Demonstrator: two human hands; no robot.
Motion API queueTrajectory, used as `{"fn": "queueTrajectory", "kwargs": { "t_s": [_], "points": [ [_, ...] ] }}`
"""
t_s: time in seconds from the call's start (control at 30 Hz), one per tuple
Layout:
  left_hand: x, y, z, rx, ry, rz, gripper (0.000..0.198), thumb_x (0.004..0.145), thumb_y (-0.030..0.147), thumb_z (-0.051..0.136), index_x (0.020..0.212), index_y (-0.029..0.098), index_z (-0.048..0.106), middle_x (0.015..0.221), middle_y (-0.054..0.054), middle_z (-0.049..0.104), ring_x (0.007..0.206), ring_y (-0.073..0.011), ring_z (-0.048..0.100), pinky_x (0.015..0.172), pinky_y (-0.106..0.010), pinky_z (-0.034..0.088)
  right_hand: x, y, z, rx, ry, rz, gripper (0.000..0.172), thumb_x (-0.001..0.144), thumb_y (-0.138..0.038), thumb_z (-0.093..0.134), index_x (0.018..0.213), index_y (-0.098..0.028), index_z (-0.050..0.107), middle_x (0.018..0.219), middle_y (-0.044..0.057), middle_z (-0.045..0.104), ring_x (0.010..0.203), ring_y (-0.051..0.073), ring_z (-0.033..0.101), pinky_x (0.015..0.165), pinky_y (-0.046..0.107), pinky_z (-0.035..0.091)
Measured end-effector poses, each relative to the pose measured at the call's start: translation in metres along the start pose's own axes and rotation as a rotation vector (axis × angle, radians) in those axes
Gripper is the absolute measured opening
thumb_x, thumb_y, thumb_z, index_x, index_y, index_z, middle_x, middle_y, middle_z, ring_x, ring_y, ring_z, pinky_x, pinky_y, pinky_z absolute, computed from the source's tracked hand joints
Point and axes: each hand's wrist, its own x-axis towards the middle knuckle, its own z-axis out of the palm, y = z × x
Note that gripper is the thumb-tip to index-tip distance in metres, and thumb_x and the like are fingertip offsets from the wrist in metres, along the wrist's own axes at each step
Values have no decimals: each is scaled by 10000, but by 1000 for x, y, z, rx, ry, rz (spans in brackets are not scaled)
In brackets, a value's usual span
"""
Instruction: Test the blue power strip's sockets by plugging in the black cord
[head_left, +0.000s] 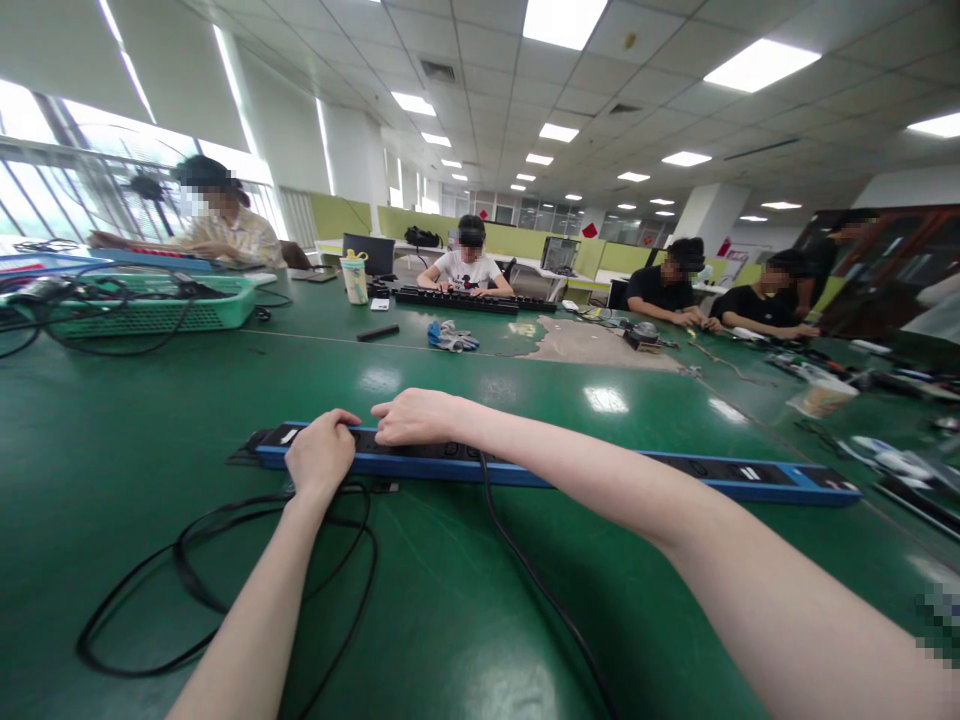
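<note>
A long blue power strip [420, 468] with a black socket face lies across the green table in front of me. My left hand [322, 455] is closed around its left part, the thumb side toward the sockets. Just right of it, my right hand [415, 417] is curled over the socket face, fingers bent inward; what they pinch, if anything, is hidden. A black cable [517, 550] runs from the strip's middle, beneath my right forearm, down to the near edge. More black cable [180, 560] lies in loose loops by my left forearm.
A green basket [154, 308] of cables stands at the left. Beyond the strip lie blue-grey gloves [452, 337], a dark bar [378, 333] and a cup [355, 280]. Several people work around the table. Cables and a plastic bag [823, 397] are at the right.
</note>
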Motion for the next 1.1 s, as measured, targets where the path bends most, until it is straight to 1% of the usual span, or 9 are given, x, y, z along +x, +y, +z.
{"fn": "queueTrajectory", "kwargs": {
  "t_s": [0.2, 0.37, 0.57, 0.7, 0.77, 0.83, 0.97, 1.1],
  "points": [
    [0, 1, 0, 22, 3, -5, 394, 976, 272, 427, 1137, 301, 786, 1084, -98, 782, 947, -298, 695, 789, -378, 493, 6, -4, -3, 4, 11, -7, 230, 1020, -102, 561, 959, -191, 764, 994, 92, 735, 1044, 215, 627, 603, 325, 378],
    [-1, 2, -1, 13, 1, 6, 407, 976, 268, 415, 1130, 300, 791, 1075, -103, 781, 941, -299, 693, 778, -380, 488, 5, -7, -11, 28, -28, 27, 260, 1033, -115, 540, 935, -177, 773, 942, 103, 727, 1053, 222, 639, 632, 315, 408],
    [-1, 3, -3, 21, -12, 2, 404, 979, 265, 420, 1136, 298, 791, 1077, -99, 787, 946, -292, 701, 787, -370, 496, 8, -6, -16, 34, -60, 59, 211, 1028, -143, 558, 991, -195, 760, 1080, 111, 718, 958, 197, 665, 620, 310, 434],
    [-1, 3, -2, 18, -10, -5, 393, 974, 271, 432, 1127, 298, 792, 1073, -98, 787, 937, -294, 698, 786, -370, 494, 10, -2, -12, -20, -53, 17, 170, 1021, -164, 582, 1062, -215, 739, 1206, 116, 700, 904, 179, 675, 582, 306, 402],
    [-1, 2, -2, 14, -10, -5, 394, 974, 273, 429, 1122, 303, 793, 1068, -95, 787, 929, -294, 693, 787, -373, 491, 9, 0, -11, -44, -62, 23, 185, 1037, -177, 575, 1149, -230, 713, 1170, 104, 716, 902, 170, 675, 572, 294, 373],
    [-1, 2, -1, 9, -8, -2, 395, 973, 270, 427, 1117, 304, 793, 1062, -93, 787, 921, -292, 687, 788, -373, 486, 7, 2, -10, -64, -90, 34, 216, 1058, -185, 557, 1227, -246, 676, 1095, 81, 738, 915, 166, 679, 564, 286, 344],
    [0, 1, -1, 4, -11, 0, 403, 971, 268, 419, 1114, 313, 793, 1069, -93, 784, 924, -292, 680, 775, -372, 474, 1, 6, -12, -61, -139, 50, 211, 1092, -208, 506, 1226, -262, 660, 1031, 55, 763, 903, 170, 706, 544, 293, 306],
    [0, 0, -1, 0, -15, 0, 399, 973, 272, 422, 1119, 310, 791, 1074, -94, 783, 920, -285, 678, 789, -369, 473, -3, 7, -11, -39, -129, 93, 214, 1108, -224, 478, 1227, -262, 651, 1020, 55, 771, 866, 168, 721, 551, 287, 315]
  ]
}}
